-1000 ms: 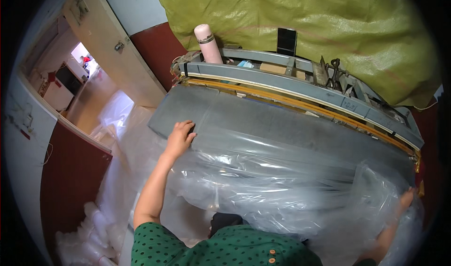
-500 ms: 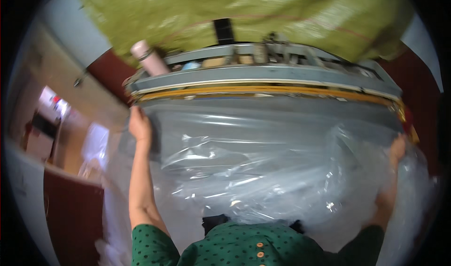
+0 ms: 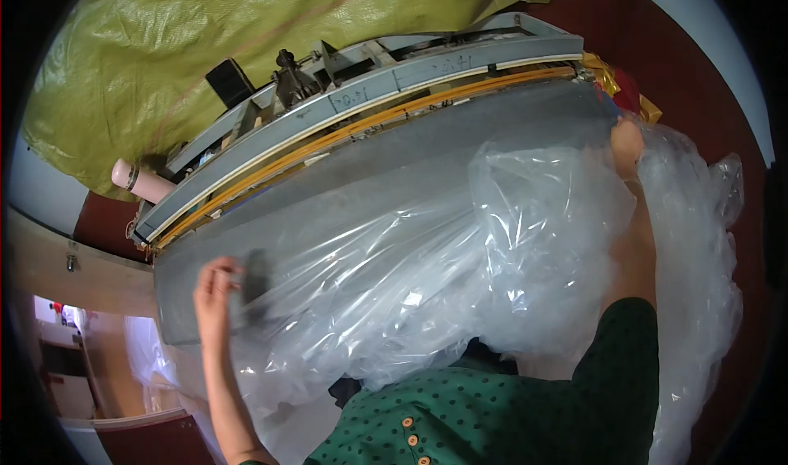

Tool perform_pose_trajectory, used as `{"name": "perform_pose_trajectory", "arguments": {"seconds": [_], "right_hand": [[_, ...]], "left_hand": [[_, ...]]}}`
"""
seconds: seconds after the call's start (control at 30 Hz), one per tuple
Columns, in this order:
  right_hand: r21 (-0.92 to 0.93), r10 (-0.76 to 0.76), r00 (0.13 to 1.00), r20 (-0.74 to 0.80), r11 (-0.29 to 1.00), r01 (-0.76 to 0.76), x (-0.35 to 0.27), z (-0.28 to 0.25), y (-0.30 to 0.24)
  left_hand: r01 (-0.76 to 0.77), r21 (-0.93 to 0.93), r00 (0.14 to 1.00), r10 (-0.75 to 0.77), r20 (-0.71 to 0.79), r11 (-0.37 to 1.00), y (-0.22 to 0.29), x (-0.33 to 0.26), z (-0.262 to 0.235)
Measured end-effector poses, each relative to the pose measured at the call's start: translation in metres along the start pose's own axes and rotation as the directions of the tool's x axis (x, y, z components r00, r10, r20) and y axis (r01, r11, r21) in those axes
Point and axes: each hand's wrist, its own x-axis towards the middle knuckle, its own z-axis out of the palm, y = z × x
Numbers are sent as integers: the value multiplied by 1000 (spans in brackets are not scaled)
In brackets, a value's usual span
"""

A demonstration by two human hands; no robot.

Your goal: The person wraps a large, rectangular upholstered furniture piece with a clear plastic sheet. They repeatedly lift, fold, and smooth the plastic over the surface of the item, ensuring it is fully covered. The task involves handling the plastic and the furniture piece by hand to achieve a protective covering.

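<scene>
Clear plastic film (image 3: 369, 280) spreads in wrinkled folds over a grey flat table (image 3: 328, 190) in front of me. My left hand (image 3: 217, 288) has its fingers curled on the film's left edge and casts a shadow on the table, so it looks slightly raised. At the far right corner of the table, my right hand (image 3: 626, 146) is closed on the film's other side; its fingertips are partly hidden. Beyond the table runs a long grey metal beam (image 3: 361, 96) with a yellow-orange strip (image 3: 369, 124) along its near side.
Behind the beam lies a large yellow-green woven sheet (image 3: 164, 71). A pink bottle (image 3: 144, 182) leans at the beam's left end. More loose film (image 3: 689, 243) heaps at the right. Gold and red material (image 3: 624, 91) hangs by the beam's right end. A doorway opens at lower left.
My view has turned to the right, so the beam now slants up rightward. My right hand has moved to the table's far corner; my left hand has come back from the strip toward me.
</scene>
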Motion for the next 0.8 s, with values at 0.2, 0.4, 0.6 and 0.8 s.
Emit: {"name": "perform_pose_trajectory", "arguments": {"seconds": [0.2, 0.4, 0.6, 0.8], "right_hand": [[-9, -46, 993, -105, 999, 45, 10, 9, -3], [41, 2, 999, -32, 999, -1, 10, 7, -6], [121, 5, 1000, -12, 993, -4, 12, 13, -3], [133, -13, 1000, -11, 991, 14, 13, 14, 9]], "left_hand": [[-113, -419, 349, 431, 832, 901, 86, -101, 187], [-250, 105, 474, 27, 880, 963, 50, -115, 273], [-61, -447, 360, 437, 824, 893, 67, -106, 234], [-676, 60, 435, 463, -772, 734, 108, -82, 56]]}}
